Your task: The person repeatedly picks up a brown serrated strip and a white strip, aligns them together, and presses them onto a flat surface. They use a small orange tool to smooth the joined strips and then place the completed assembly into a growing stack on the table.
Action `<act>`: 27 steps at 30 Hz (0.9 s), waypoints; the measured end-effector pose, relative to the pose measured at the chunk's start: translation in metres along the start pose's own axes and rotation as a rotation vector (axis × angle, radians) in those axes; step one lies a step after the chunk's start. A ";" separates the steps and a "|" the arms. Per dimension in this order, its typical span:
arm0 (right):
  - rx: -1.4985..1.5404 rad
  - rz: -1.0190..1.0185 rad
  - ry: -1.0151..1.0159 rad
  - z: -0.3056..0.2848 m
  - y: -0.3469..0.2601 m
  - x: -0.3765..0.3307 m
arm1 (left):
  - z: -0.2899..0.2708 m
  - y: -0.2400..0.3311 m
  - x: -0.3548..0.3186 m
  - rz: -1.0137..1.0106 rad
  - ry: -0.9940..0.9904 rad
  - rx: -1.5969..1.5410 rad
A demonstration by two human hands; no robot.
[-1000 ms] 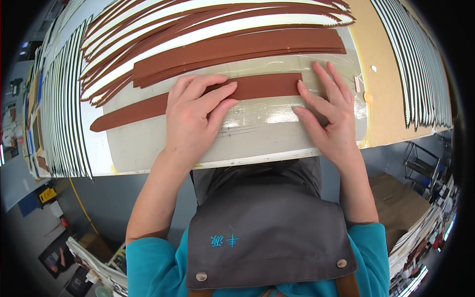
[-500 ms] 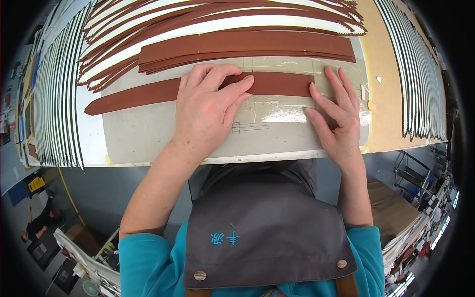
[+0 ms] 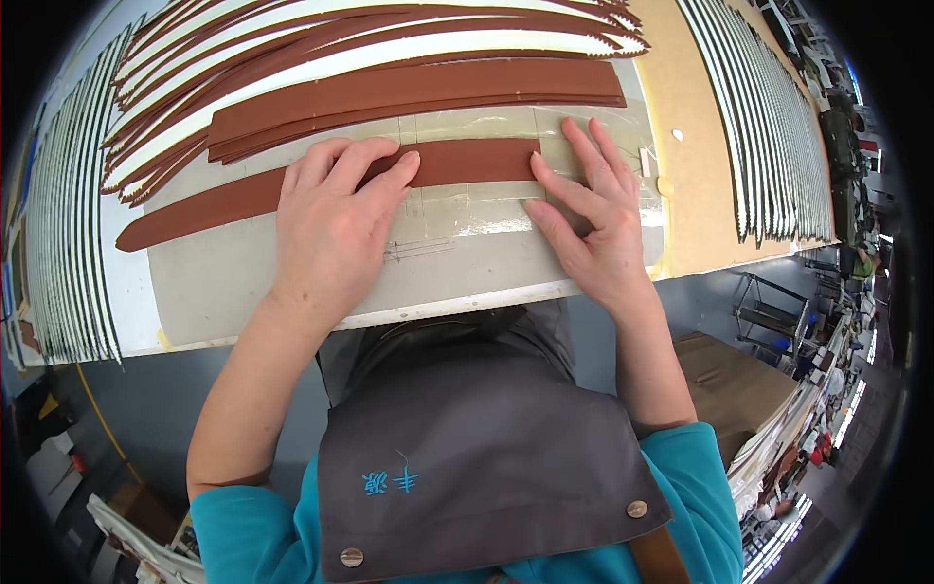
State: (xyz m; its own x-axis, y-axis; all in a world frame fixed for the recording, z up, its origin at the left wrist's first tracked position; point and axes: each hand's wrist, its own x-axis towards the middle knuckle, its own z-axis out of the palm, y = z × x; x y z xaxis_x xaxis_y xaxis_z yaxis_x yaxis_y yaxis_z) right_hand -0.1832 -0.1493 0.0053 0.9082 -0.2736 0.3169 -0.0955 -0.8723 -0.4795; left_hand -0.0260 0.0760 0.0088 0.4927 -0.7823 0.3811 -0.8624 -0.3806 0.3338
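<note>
A reddish-brown leather-like strip point(image 3: 467, 162) lies flat on a grey cutting sheet point(image 3: 233, 282), its left end pointed and its right end square. My left hand point(image 3: 336, 214) rests over its middle, thumb and fingers bent and drawn together on the strip. What lies under those fingers is partly hidden. At the square end my right hand point(image 3: 593, 200) has its fingers spread, the index fingertip touching the strip's edge and the thumb on the sheet just below. A stack of similar brown strips point(image 3: 418, 86) lies right behind.
Farther back fan out many narrow brown strips with pale, toothed ends point(image 3: 389, 29). Rows of dark-edged white strips stand at the left point(image 3: 73, 224) and right point(image 3: 749, 146) of the table. Tan board point(image 3: 681, 204) borders the sheet at right. A metal rack point(image 3: 773, 311) stands beyond the table.
The whole view has shifted, so the table and hands appear farther left. Both hands keep nearly the same places on the strip.
</note>
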 end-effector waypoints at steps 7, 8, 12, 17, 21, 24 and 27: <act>-0.022 -0.021 0.032 0.004 0.002 -0.001 | -0.001 0.005 -0.009 0.000 -0.044 0.027; -0.024 -0.016 0.036 0.004 0.002 -0.001 | -0.001 0.005 -0.008 0.008 -0.046 0.019; -0.015 0.009 0.087 0.001 0.010 -0.002 | 0.001 0.005 -0.009 0.001 -0.040 0.037; 0.287 0.325 0.292 -0.043 0.054 -0.010 | 0.004 0.006 -0.009 -0.009 -0.031 0.050; 0.177 0.661 0.224 -0.083 0.078 -0.021 | 0.006 0.004 -0.011 -0.024 -0.029 0.065; 0.129 0.719 0.195 -0.084 0.087 -0.028 | 0.002 0.005 -0.010 -0.027 -0.048 0.056; 0.045 0.706 0.201 -0.075 0.078 -0.022 | 0.002 0.007 -0.007 -0.023 -0.054 0.073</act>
State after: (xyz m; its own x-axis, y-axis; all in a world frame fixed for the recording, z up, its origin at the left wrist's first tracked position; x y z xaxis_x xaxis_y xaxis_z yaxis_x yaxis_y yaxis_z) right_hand -0.2410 -0.2417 0.0221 0.5440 -0.8368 0.0623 -0.6093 -0.4449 -0.6564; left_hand -0.0359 0.0782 0.0067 0.5072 -0.7977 0.3263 -0.8581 -0.4323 0.2771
